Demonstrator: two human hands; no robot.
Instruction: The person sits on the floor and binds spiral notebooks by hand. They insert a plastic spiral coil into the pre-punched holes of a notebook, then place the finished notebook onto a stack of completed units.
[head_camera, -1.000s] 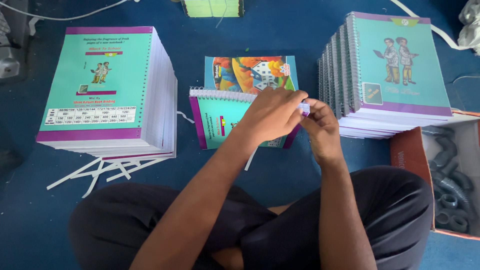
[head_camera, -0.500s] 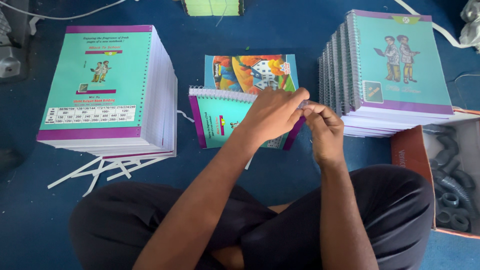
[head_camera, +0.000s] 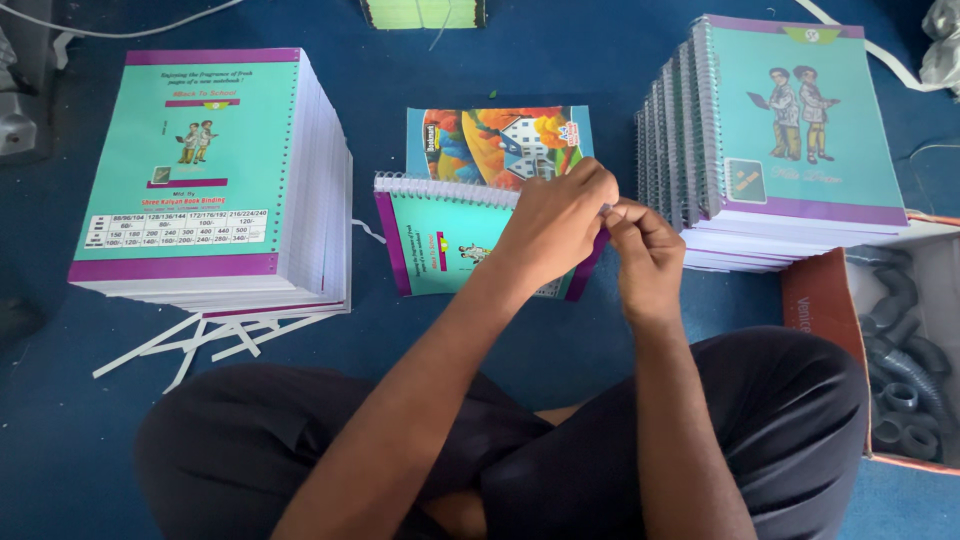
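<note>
**A:** I'm scanning left to right; the tall unbound stack (head_camera: 215, 175) is sitting at far left with white strips (head_camera: 200, 340) spilling out from under its near edge; judgement: a knee shifting could be scattering those or nudging the stack's overhanging covers.

**B:** And the middle?

**A:** The spiral notebook (head_camera: 450, 240) is lying flat on the blue floor (head_camera: 80, 430) in front of the crossed legs, its coil side facing away from me, partly overlapping a colourful house-picture cover (head_camera: 495, 140) behind it; teal cover with a purple band, white wire coil along the top edge, corners looking square; the right end is hidden under the hands.

**B:** Grip?

**A:** The left hand (head_camera: 555, 230) is crossing over the notebook's right part, fingers curled and pinching something small and pale at the coil's right end; the right hand (head_camera: 645, 255) is meeting it fingertip to fingertip, also pinched closed; I'm guessing wire end or strip, too small to be telling which.

**B:** Risks there?

**A:** Judgement: the pinch is slipping-prone on so thin a piece; pulling sideways could be dragging the notebook off the cover beneath, or deforming the last loops; the bound stack (head_camera: 780, 140) is leaning fanned just beside the right hand, so an elbow swing could be toppling it toward the open box (head_camera: 830, 300) of grey hose parts (head_camera: 905, 370).
</note>
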